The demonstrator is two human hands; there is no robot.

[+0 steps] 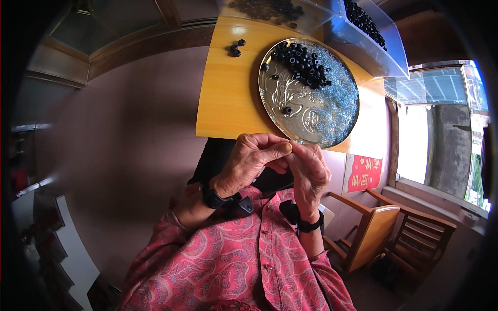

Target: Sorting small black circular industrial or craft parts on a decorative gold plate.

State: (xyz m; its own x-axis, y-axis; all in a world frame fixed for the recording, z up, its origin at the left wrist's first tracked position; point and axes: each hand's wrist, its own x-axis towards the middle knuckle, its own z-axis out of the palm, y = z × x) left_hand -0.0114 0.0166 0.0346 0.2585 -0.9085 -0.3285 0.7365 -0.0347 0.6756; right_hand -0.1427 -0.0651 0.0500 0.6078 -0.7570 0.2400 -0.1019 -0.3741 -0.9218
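My left hand [254, 159] and my right hand [311, 168] meet just off the near edge of the yellow table [225, 98]. Thumb and fingers of each are pinched together, tip to tip, and whatever lies between them is too small or hidden to make out. Just beyond my fingers sits a round embossed metal tray [282, 93]. On it, black ring-like pieces [306, 62] are heaped at the far side, with a few scattered singly. Small clear bluish pieces [334, 101] cover the tray's right side.
Behind the tray stands a clear plastic bin [384, 57] with more black pieces [363, 23]. Several loose black pieces [235, 50] lie at the table's far left. To my right are a wooden chair [420, 236], a red paper sign [364, 172] and a window [415, 135].
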